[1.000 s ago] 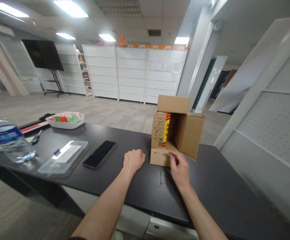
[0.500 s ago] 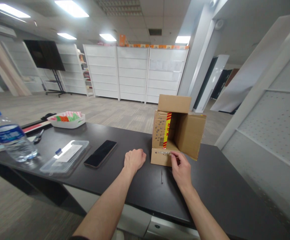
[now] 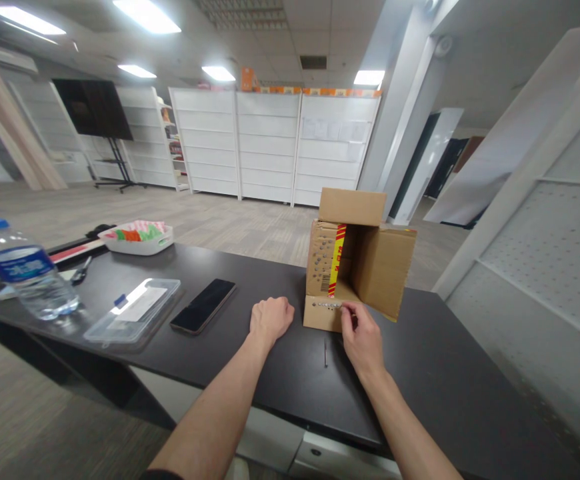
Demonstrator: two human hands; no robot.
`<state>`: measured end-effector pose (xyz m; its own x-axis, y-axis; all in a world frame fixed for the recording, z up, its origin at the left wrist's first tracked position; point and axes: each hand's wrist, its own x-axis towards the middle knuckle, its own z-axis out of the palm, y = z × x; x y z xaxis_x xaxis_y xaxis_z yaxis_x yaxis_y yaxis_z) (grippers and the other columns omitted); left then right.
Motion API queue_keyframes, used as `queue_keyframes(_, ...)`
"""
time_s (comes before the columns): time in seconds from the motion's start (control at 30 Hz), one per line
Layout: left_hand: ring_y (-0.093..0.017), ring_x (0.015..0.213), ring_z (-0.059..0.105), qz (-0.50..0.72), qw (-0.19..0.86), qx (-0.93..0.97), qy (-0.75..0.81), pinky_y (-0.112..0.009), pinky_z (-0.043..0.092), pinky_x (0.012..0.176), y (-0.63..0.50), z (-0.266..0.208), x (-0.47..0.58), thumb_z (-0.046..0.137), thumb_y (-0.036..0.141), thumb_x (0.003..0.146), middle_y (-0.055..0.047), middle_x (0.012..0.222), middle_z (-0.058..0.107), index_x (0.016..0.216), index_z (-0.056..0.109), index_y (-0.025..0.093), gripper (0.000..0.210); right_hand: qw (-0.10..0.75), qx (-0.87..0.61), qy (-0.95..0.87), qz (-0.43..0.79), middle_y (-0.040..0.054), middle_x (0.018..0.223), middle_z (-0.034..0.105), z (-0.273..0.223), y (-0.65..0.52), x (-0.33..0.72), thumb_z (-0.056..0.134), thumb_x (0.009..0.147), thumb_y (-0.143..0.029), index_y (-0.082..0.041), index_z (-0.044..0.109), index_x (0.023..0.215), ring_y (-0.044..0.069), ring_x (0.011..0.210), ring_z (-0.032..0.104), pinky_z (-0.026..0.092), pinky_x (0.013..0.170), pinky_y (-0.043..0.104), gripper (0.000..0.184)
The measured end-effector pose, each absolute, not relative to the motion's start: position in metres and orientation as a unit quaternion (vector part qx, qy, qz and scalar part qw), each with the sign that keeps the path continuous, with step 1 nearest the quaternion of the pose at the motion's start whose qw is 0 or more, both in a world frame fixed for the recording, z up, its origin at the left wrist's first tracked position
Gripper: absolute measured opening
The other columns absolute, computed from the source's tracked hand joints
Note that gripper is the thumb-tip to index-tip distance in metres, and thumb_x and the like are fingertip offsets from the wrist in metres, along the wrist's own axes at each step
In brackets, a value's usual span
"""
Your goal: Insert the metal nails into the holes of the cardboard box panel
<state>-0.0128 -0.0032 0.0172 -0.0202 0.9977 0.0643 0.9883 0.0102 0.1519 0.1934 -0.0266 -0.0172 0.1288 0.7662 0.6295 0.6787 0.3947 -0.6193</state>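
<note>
A cardboard box [image 3: 319, 257] stands on the black table with its front open. Along its lower flap [image 3: 320, 319] runs a row of small metal heads, perhaps screws, with several dark holes beneath. My right hand [image 3: 363, 337] is at the right end of that row, thumb and forefinger pinched against the flap. Whatever is between those fingertips is too small to make out. My left hand [image 3: 271, 319] rests on the table left of the box, curled into a fist whose inside is hidden. A thin metal rod [image 3: 325, 353], pointed like a nail or bit, lies before the box.
Left of my left hand lie a phone [image 3: 203, 305] and a clear plastic case [image 3: 137, 313]. Farther left stands a water bottle [image 3: 30, 273], with a white basket [image 3: 143, 245] of colourful items behind. A white perforated panel [image 3: 555, 247] rises beyond the table's right edge.
The whole view has shifted slightly to the right. Both hands keep their places relative to the box, and the right fingertips stay at the row on the flap.
</note>
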Motion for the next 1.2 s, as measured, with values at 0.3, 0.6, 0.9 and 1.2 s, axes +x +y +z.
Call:
queue_keyframes(0.3,-0.031,0.099,0.072,0.075,0.043,0.697,0.712,-0.040,0.052,0.084,-0.0044,0.0190,-0.0123,0.036,0.032,0.095,-0.018,0.102,0.075,0.101,0.075,0.018,0.041,0.486,-0.590,-0.643,0.041,0.0081,0.091,0.073,-0.0160,-0.0277,0.1914,0.044,0.097,-0.047,-0.022,0.065,0.095,0.022,0.075,0.065,0.045,0.069,0.033,0.032)
queue_keyframes(0.6,-0.031,0.097,0.072,0.076,0.032,0.698,0.711,-0.039,0.052,0.082,-0.0039,0.0174,-0.0134,0.036,0.032,0.095,-0.017,0.100,0.075,0.100,0.075,0.018,0.041,0.480,-0.614,-0.624,0.057,0.0084,0.089,0.073,-0.0153,-0.0253,0.1912,0.045,0.095,-0.047,-0.022,0.065,0.095,0.024,0.079,0.067,0.045,0.068,0.032,0.032)
queue_keyframes(0.9,-0.032,0.096,0.073,0.078,0.030,0.700,0.709,-0.040,0.053,0.080,-0.0036,0.0164,-0.0139,0.035,0.033,0.094,-0.017,0.098,0.076,0.099,0.075,0.019,0.042,0.478,-0.617,-0.621,0.070,0.0082,0.085,0.074,-0.0189,-0.0232,0.1930,0.044,0.096,-0.045,-0.022,0.066,0.098,0.025,0.077,0.069,0.045,0.066,0.032,0.031)
queue_keyframes(1.2,-0.034,0.092,0.073,0.088,0.018,0.702,0.707,-0.041,0.053,0.076,-0.0020,0.0151,-0.0131,0.036,0.032,0.093,-0.016,0.095,0.076,0.094,0.075,0.019,0.040,0.465,-0.631,-0.615,0.085,0.0075,0.084,0.075,-0.0189,-0.0237,0.1920,0.044,0.095,-0.045,-0.023,0.065,0.099,0.026,0.076,0.069,0.045,0.067,0.034,0.030)
